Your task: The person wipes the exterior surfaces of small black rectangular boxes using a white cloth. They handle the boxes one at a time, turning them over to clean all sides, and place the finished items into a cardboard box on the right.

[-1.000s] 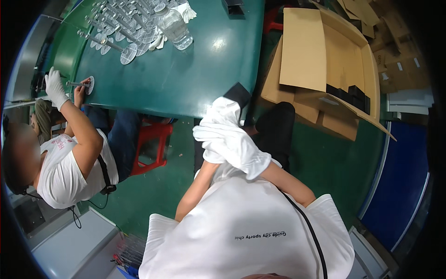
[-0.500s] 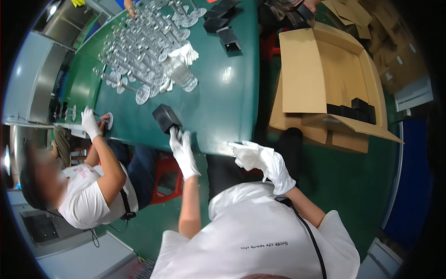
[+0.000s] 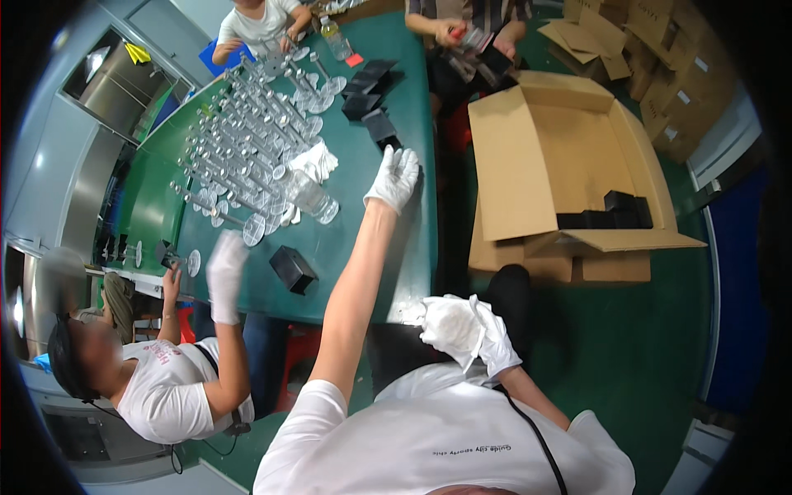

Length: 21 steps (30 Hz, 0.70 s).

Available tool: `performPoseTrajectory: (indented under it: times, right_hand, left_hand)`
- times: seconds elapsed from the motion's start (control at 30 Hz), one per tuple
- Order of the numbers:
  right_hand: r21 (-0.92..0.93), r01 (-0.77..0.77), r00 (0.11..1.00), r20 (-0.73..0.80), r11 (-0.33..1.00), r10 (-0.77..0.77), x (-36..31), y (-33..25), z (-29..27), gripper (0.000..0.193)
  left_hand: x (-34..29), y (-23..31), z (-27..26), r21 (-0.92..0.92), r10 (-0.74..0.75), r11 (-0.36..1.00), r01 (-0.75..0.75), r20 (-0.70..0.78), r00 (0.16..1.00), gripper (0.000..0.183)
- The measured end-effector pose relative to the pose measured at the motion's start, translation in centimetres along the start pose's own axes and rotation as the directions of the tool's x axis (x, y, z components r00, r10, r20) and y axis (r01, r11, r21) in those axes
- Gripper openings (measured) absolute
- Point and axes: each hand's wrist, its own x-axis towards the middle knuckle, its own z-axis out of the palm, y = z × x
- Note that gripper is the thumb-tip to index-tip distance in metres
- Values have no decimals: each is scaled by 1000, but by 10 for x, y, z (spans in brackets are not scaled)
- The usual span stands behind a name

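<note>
My left hand [image 3: 393, 180], in a white glove, reaches far over the green table. Its fingers are loosely apart at the near end of a black open-ended box [image 3: 379, 127]; I see no firm hold on it. Close to the table's front edge, my gloved right hand [image 3: 497, 345] is closed on a crumpled white cloth [image 3: 453, 327]. A second black box [image 3: 292, 270] lies on the table left of my left forearm, with nobody touching it. Further black boxes [image 3: 365, 89] stand together beyond my left hand.
Many clear-based metal stands [image 3: 247, 140] crowd the table's left side, beside a clear container [image 3: 309, 198] and a white cloth [image 3: 318, 158]. An open carton [image 3: 516, 165] with black boxes stands at the right. A co-worker [image 3: 177, 384] sits at left; two more people are across the table.
My left hand has left the nearer black box and stretched forward to the one farther off. My right hand still holds the cloth. The co-worker's gloved hand at left has moved.
</note>
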Motion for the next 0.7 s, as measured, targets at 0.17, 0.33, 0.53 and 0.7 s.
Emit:
performPoseTrajectory:
  times: [0.17,0.33,0.53,0.7]
  right_hand:
    - [455,-343,936,241,822,257,7,-11,0,53]
    - [377,-328,925,313,866,214,7,0,-17,49]
    - [457,-365,900,396,811,182,26,-27,-12,48]
    - [229,66,983,151,971,-102,52,-70,8,41]
  left_hand:
    - [104,69,-17,-115,180,976,-185,-54,982,47]
    - [84,46,11,-237,188,957,-168,64,980,35]
    - [-133,-25,-38,-167,52,986,-21,181,982,38]
    - [-238,-72,-99,126,230,966,-224,-37,972,36]
